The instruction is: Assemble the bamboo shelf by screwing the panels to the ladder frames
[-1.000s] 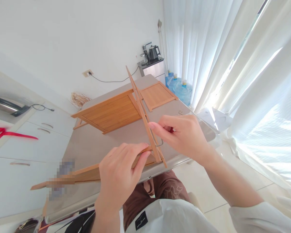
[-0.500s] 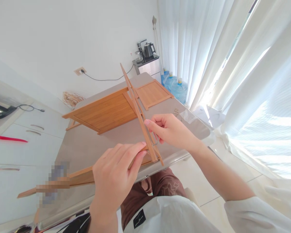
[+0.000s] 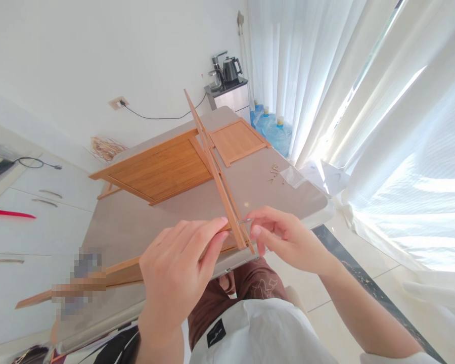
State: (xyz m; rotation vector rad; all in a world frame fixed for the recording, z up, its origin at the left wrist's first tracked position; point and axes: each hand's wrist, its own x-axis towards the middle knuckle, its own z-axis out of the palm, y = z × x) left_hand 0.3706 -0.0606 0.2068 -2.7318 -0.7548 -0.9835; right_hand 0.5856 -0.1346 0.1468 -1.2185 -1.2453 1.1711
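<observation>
My left hand (image 3: pixel 180 263) is closed round the end of a wooden rail (image 3: pixel 225 228), right where it meets an upright wooden side frame (image 3: pixel 224 194). On the frame's other side, a thin metal hex key (image 3: pixel 244 221) sticks out near the lower end. The fingertips of my right hand (image 3: pixel 288 236) are at its outer end, loosely curled. A wooden panel (image 3: pixel 170 174) stands tilted against the frame further back. Below my left hand, another wooden board (image 3: pixel 125 273) runs along the table's near edge, partly hidden by the hand.
On the grey table (image 3: pixel 197 222) lie a flat wooden panel (image 3: pixel 239 141), several small screws (image 3: pixel 273 173) and a clear plastic bag (image 3: pixel 293 177). Behind stand a kettle (image 3: pixel 231 70) on a cabinet and water bottles (image 3: pixel 275 132). A white curtain (image 3: pixel 288 65) hangs at the right.
My right hand has moved down and back from the frame, and the hex key has turned from hanging down to pointing outward. My left hand keeps its hold on the rail.
</observation>
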